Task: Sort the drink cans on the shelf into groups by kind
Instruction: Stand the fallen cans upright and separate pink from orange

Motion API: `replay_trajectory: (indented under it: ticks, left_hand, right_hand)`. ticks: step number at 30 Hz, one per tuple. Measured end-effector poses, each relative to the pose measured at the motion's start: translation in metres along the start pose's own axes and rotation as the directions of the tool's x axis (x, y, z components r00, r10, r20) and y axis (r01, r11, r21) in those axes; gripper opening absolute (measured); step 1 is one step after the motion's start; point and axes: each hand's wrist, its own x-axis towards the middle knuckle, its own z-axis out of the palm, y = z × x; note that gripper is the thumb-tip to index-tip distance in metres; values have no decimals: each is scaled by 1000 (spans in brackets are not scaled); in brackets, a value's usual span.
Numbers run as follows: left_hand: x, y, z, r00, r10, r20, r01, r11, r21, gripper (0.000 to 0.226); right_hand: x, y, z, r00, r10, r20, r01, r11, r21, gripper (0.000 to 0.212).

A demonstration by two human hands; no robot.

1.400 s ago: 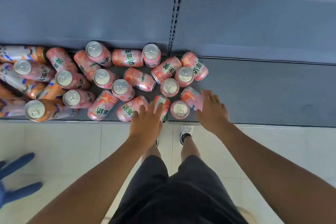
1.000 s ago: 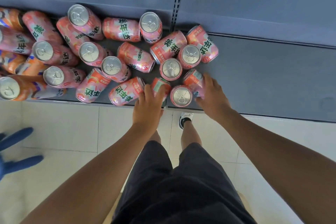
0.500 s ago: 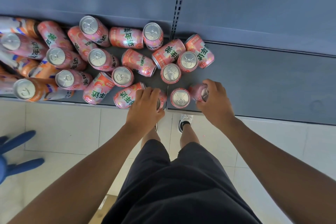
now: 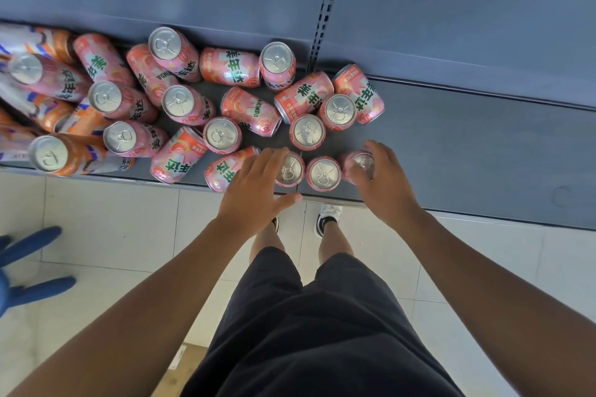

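Hands: right hand (image 4: 385, 184) is curled round an upright pink can (image 4: 360, 162) at the shelf (image 4: 483, 155) front edge. Left hand (image 4: 254, 184) is held released, fingers spread, over a toppled can (image 4: 222, 172). Its long axis is laid roughly along the edge, so left hand is judged nearer.

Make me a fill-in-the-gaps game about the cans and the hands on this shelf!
1. The can that the right hand grips is coloured ___.
2. The orange cans lie at the ___ end of the shelf.
3. The person's shorts are coloured ___.

Missing words: pink; left; black.
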Motion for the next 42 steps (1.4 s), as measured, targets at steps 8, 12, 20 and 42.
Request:
replay_trajectory:
  ticks: [8, 12, 20, 42]
  left_hand:
    - [-21, -49, 0, 972, -137, -191, 168, 974, 154, 54]
    - [-25, -68, 10, 978, -153, -142, 187, 944, 270, 62]
    - [-13, -83, 17, 976, -210, -64, 218, 960, 174, 71]
    - [-21, -28, -20, 984, -175, 17, 172, 977, 127, 53]
  right_hand:
    - [56, -6, -16, 973, 143, -180, -121, 984, 132, 57]
    - [92, -7, -19, 970, 146, -192, -130, 987, 95, 71]
    - [129, -3, 0, 994, 36, -100, -37, 999, -3, 82]
    - [48, -11, -27, 968, 201, -150, -206, 978, -17, 65]
